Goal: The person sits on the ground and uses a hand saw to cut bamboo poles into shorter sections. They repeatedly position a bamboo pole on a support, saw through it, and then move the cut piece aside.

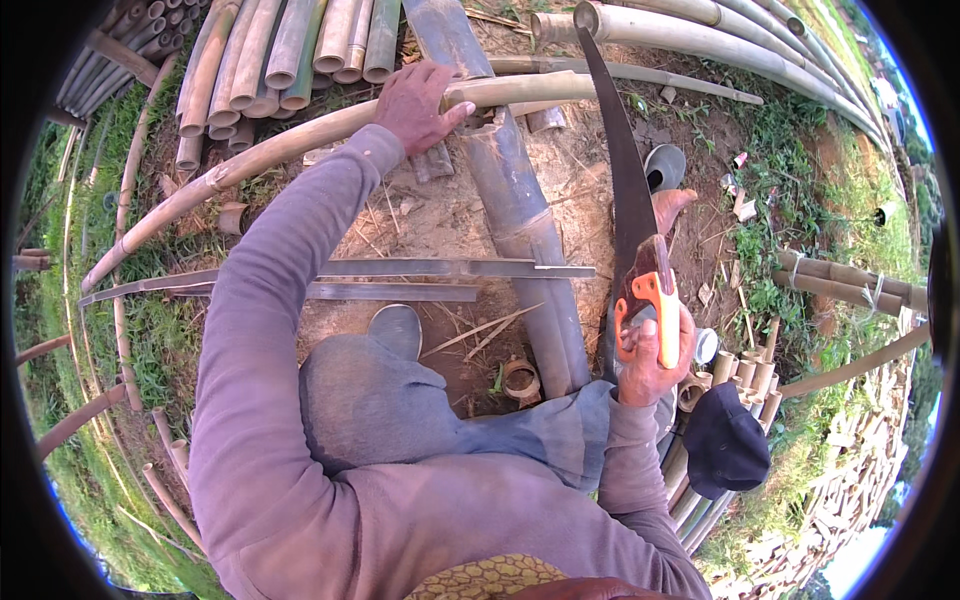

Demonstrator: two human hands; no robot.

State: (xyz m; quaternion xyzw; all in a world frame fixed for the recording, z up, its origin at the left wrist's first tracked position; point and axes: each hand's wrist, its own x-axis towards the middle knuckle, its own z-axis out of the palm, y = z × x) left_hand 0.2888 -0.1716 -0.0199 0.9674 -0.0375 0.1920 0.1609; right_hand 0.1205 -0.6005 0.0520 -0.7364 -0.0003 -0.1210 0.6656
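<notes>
My left hand (415,105) is wrapped over a long pale bamboo pole (270,165), thumb stretched along its near side. The pole slants up from the left and crosses a thick grey bamboo trunk (510,190) on the ground. In my right hand (655,355) is a handsaw (625,170) with an orange grip and a long dark blade, its tip pointing away from me. The far part of the blade overlaps the pole's right end; whether they touch I cannot tell. Two split bamboo strips (440,267) lie between my left arm and the trunk.
Cut bamboo poles are stacked at the far left (270,60), and long ones at the far right (720,45). A dark cap (727,440) rests over short bamboo pieces on my right. Beside the trunk stands a bamboo stub (521,380). Wood scraps litter the ground.
</notes>
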